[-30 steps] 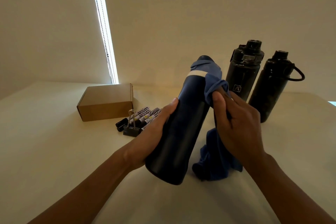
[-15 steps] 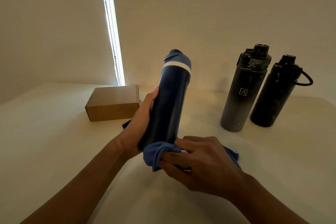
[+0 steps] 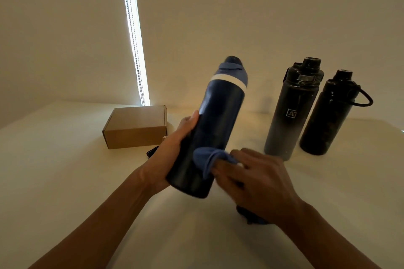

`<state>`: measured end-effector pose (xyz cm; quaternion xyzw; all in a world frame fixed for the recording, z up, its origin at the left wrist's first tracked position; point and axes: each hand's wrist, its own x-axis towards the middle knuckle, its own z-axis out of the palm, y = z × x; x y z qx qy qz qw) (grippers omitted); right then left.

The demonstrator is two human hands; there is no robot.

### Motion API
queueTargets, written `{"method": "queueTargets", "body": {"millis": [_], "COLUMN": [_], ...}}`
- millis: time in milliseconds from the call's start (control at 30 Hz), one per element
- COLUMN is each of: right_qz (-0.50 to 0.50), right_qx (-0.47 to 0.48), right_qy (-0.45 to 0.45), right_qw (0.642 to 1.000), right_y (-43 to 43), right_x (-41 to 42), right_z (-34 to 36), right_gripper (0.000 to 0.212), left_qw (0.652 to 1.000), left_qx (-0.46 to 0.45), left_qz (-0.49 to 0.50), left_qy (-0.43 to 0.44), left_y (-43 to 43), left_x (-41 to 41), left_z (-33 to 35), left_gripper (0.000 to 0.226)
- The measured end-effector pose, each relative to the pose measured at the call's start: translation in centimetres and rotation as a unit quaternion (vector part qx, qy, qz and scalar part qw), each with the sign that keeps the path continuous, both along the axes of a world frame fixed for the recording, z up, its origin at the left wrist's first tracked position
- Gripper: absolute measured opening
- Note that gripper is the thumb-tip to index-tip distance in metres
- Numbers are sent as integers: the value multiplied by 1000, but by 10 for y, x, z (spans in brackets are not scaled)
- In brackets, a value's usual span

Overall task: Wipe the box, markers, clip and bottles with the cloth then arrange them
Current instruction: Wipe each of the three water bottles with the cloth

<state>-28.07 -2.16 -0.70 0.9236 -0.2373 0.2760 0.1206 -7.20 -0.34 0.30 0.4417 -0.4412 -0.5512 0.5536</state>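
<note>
My left hand (image 3: 175,148) grips a dark blue bottle (image 3: 216,120) with a white band, lifted off the table and tilted to the right. My right hand (image 3: 255,179) presses a bunched blue cloth (image 3: 207,159) against the bottle's lower side. A brown cardboard box (image 3: 135,126) lies at the back left. The markers (image 3: 152,152) and the clip (image 3: 164,137) show only as slivers behind my left wrist. Two black bottles stand at the right: one with a square logo (image 3: 290,116) and one with a loop handle (image 3: 328,116).
A pale table (image 3: 65,181) runs to a wall behind. A bright strip of light with a bead chain (image 3: 135,50) hangs behind the box. The two black bottles stand close together near the table's back right.
The cloth went from the bottle's top down to its base, then slightly up its lower side. The bottle has been lifted and tilted right again. The view shifted left.
</note>
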Motion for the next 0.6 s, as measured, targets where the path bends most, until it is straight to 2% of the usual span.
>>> {"method": "queueTargets", "body": {"millis": [133, 233, 300, 433, 533, 600], "right_qz": [-56, -100, -113, -106, -44, 15], "right_qx": [-12, 3, 5, 6, 9, 10], "right_qy": [-165, -270, -309, -279, -185, -94], "right_qw": [985, 958, 944, 954, 982, 995], "right_y": [-23, -32, -39, -38, -21, -5], "right_x": [-24, -37, -44, -37, -18, -4], "right_z": [4, 16, 19, 15, 9, 4], "right_gripper": [37, 37, 34, 32, 28, 23], "left_qw": [996, 990, 990, 992, 995, 997], "left_qx": [22, 22, 27, 48, 27, 28], "left_qz": [-51, -79, -85, -71, -52, -5], "left_qy": [-69, -116, -112, -93, -75, -70], "left_y": [6, 6, 6, 6, 1, -1], "left_x": [-8, -18, -23, -23, -20, -15], "left_z": [-4, -6, -7, -8, -13, -11], "left_gripper": [60, 43, 34, 36, 41, 49]}}
